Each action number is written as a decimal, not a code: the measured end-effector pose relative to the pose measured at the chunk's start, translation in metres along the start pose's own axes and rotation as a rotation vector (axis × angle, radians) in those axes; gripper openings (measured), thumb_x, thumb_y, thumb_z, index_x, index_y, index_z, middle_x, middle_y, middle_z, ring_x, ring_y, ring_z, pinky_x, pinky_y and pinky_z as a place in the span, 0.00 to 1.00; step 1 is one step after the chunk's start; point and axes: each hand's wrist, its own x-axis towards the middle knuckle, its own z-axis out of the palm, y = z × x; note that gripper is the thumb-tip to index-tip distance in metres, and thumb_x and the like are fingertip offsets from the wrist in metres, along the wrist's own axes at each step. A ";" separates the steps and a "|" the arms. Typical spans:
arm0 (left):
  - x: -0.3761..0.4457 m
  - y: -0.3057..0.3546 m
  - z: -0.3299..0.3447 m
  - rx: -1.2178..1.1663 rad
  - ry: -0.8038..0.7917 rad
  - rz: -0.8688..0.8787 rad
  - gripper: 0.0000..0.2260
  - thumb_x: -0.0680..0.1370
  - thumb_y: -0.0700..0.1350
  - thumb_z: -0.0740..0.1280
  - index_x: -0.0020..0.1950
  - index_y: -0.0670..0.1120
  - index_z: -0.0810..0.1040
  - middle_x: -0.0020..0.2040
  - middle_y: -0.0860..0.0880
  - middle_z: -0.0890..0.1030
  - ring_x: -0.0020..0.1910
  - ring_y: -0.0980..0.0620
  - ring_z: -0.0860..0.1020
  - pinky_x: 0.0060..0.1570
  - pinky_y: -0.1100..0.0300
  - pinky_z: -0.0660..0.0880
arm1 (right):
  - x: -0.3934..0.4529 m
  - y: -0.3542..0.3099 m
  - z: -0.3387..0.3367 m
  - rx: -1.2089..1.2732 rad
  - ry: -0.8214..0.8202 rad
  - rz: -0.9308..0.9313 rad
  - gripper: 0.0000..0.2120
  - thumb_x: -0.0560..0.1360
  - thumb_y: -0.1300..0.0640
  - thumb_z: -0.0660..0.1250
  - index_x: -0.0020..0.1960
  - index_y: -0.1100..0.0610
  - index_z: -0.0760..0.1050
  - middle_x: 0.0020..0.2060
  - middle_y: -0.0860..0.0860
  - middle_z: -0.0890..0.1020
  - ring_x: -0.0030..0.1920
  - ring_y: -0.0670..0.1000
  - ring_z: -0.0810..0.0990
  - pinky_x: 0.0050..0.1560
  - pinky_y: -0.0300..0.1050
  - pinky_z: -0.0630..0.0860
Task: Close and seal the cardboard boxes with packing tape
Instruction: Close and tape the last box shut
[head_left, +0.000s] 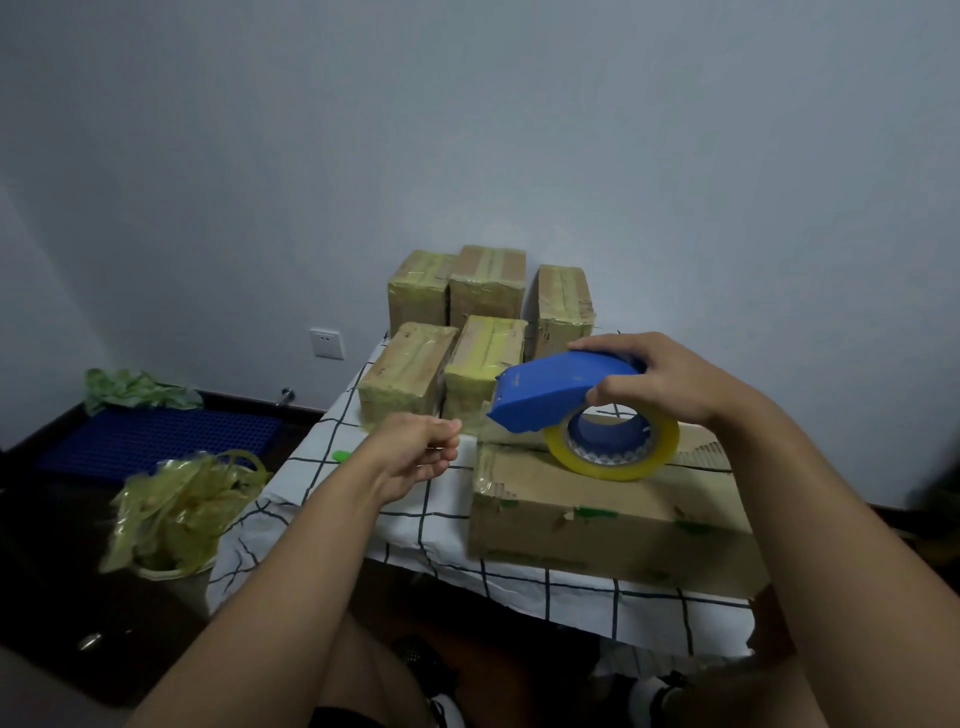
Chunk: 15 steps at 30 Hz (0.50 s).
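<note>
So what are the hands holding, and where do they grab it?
The right hand grips the blue tape dispenser by its back end. The left hand is loosely curled; whether it pinches anything cannot be told.

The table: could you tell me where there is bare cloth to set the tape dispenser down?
Bare checked cloth lies left of the large box, in front of the five taped boxes, under the left hand. The back and right are crowded.

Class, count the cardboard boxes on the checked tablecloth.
6. Three stand in the back row, two in front, one large box nearest. Others may be hidden behind.
</note>
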 end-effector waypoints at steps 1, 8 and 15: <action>0.001 -0.001 -0.002 -0.007 -0.002 -0.002 0.03 0.78 0.40 0.69 0.46 0.42 0.79 0.33 0.50 0.79 0.32 0.56 0.77 0.35 0.64 0.76 | 0.001 -0.003 0.000 -0.008 -0.007 0.003 0.23 0.66 0.45 0.67 0.61 0.37 0.75 0.53 0.37 0.78 0.52 0.42 0.79 0.51 0.39 0.72; 0.008 -0.011 -0.004 -0.062 -0.017 -0.027 0.02 0.79 0.39 0.68 0.46 0.41 0.78 0.34 0.48 0.77 0.32 0.55 0.76 0.35 0.65 0.77 | 0.008 -0.016 0.003 -0.051 -0.043 -0.012 0.17 0.66 0.45 0.67 0.54 0.32 0.74 0.51 0.37 0.79 0.51 0.42 0.79 0.50 0.36 0.72; 0.009 -0.028 0.012 0.017 -0.064 -0.056 0.08 0.80 0.36 0.63 0.42 0.43 0.77 0.36 0.46 0.76 0.33 0.53 0.74 0.36 0.62 0.76 | 0.010 -0.010 0.008 -0.055 -0.018 -0.003 0.19 0.67 0.45 0.67 0.58 0.36 0.75 0.53 0.39 0.79 0.52 0.44 0.79 0.53 0.43 0.73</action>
